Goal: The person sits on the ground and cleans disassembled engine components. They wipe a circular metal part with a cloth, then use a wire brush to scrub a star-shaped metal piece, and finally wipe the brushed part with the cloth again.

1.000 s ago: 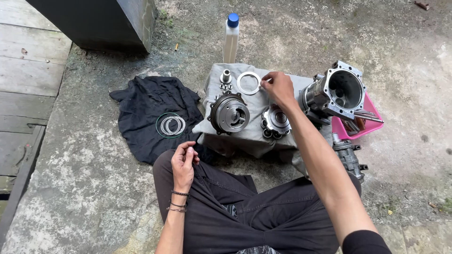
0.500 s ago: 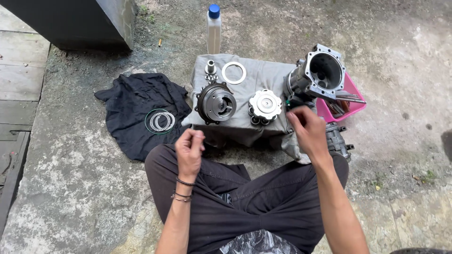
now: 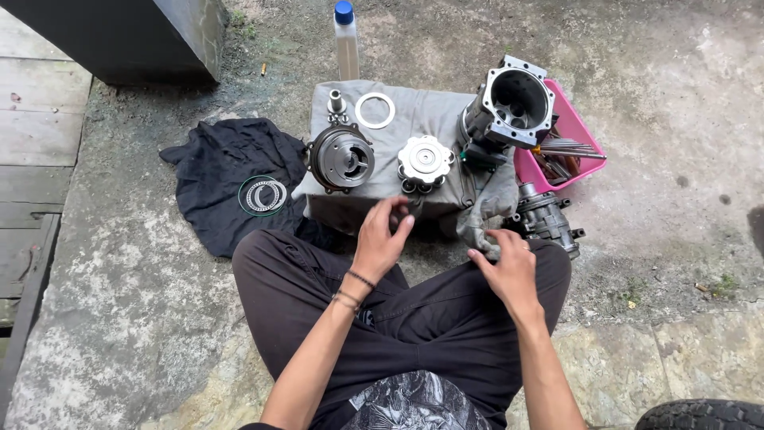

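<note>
Showing seated person, cross-legged on concrete. Left hand (image 3: 380, 239) fingers curled, pinching small dark part (image 3: 400, 216) at near edge of grey cloth-covered block (image 3: 422, 119). Right hand (image 3: 507, 267) half open, fingertips on crumpled grey rag (image 3: 487, 209). Round silver toothed metal cover (image 3: 426, 162) just beyond left hand.

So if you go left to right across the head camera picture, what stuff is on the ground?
Black cloth → round dark metal housing → silver toothed disc → square-flanged grey metal casing → pink plastic tray.

left hand (image 3: 380, 239) perhaps pinching small part, grey cloth (image 3: 430, 127)
</note>
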